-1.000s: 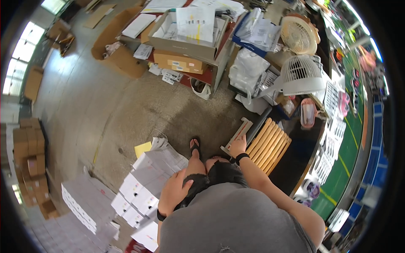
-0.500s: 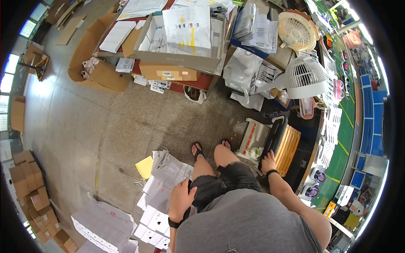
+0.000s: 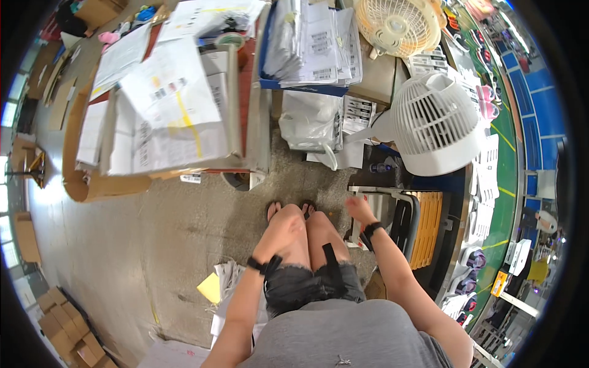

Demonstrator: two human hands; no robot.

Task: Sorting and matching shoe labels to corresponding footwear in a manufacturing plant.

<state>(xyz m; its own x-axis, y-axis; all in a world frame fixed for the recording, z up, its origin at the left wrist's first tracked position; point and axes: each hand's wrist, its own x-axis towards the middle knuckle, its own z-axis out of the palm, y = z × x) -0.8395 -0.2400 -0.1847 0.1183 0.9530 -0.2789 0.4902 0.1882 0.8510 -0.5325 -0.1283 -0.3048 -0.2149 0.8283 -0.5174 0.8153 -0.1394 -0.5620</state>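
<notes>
My left hand [image 3: 284, 229] is held over my left knee, its fingers loosely curled and slightly blurred, with nothing visible in them. My right hand [image 3: 361, 210] hovers beside the black-edged frame [image 3: 406, 222], its fingers curled in and blurred; nothing shows in it. Yellow wooden slats [image 3: 426, 230] lie against the right side of that frame. A white panel [image 3: 379, 203] with red marks stands partly behind my right hand. Ahead to the left, an open grey box [image 3: 236, 122] holds white printed sheets [image 3: 175, 101] with yellow highlighting.
A white fan [image 3: 437, 126] and a cream round fan [image 3: 399, 27] stand ahead on the right. Beside them sits a blue tray [image 3: 304, 87] of papers in clear sleeves. A plastic bag [image 3: 307, 122] hangs below it. A cardboard carton [image 3: 76, 175] stands at the left; stacked cartons [image 3: 67, 325] lie farther back.
My right hand has left the black edge and moved forward. My left hand has swung forward over my knee. The papers, box and fans are now nearer, and my feet are closer together.
</notes>
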